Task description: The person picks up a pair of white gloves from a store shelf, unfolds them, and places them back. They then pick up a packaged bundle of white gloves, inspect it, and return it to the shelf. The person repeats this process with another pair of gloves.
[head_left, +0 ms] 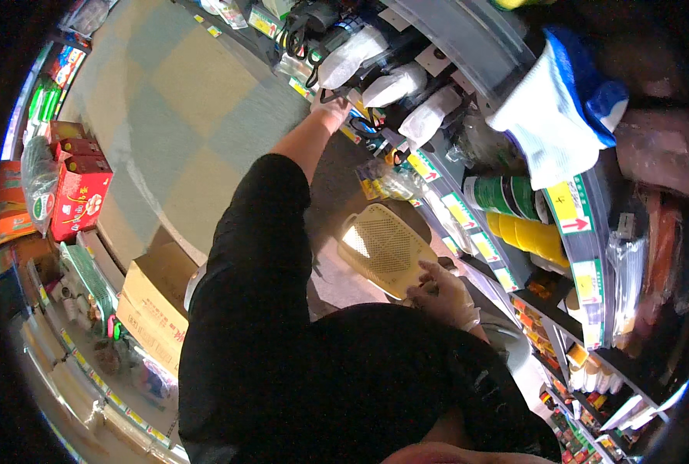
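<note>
My left arm reaches forward to the shelf, and my left hand (332, 113) is among several white-wrapped items (352, 59) with black loops. Its fingers are partly hidden there, so I cannot make out what they hold. In a thin clear glove, my right hand (446, 295) is closer to my body. Its fingers bend over the near right edge of a beige perforated plastic basket (387, 251), gripping it. A bright patch of light falls on the basket's left side. Below the white-wrapped items, small packets in clear wrap (387, 182) hang by the shelf edge.
Shelving with price labels (573, 205) runs along my right, bearing a white and blue cloth item (553, 108), a green roll (503, 195) and a yellow roll (534, 238). On the left are a cardboard box (155, 309) and red cartons (81, 189) beside the tiled floor (190, 93).
</note>
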{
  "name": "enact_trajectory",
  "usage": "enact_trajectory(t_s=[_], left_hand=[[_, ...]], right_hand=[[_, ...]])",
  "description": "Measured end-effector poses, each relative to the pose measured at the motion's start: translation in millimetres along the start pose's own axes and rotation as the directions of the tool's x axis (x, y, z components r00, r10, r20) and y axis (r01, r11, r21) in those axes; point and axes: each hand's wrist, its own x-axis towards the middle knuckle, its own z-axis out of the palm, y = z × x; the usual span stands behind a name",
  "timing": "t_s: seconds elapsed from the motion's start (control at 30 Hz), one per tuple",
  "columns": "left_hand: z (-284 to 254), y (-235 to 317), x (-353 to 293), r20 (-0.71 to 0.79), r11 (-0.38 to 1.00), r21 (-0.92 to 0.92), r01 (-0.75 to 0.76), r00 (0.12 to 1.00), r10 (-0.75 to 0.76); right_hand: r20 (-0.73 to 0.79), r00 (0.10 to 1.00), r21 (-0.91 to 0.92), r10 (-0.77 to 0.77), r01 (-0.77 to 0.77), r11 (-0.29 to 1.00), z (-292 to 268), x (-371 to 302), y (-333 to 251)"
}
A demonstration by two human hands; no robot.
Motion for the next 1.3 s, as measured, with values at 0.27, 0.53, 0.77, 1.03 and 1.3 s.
enact_trajectory(t_s=[0.27,0.53,0.77,1.03,1.3], left_hand=[[65,31,-56,-0.243,0.885,-0.410,0.222,0.908,-0.341],[95,18,-20,-0.058,0.957,-0.131,0.260,0.961,-0.269],[83,-8,-17,0.085,0.976,-0.093,0.198,0.978,-0.191],[28,-21,-76,0.031,0.911,-0.387,0.145,0.989,-0.145],[-94,85,-161,0.083,0.396,-0.917,0.038,0.992,0.096]], right_hand=[[0.012,1.000,0.064,-0.014,0.014,0.998,8,-6,4],[-0.052,0.993,0.061,-0.106,0.109,0.992,12,-11,22],[-0.095,0.961,-0.122,-0.258,0.246,0.962,2,-6,13],[-0.169,0.940,-0.169,-0.298,0.270,0.948,-2,-41,-20],[-0.185,0.898,-0.165,-0.399,0.372,0.913,3,-71,-17]])
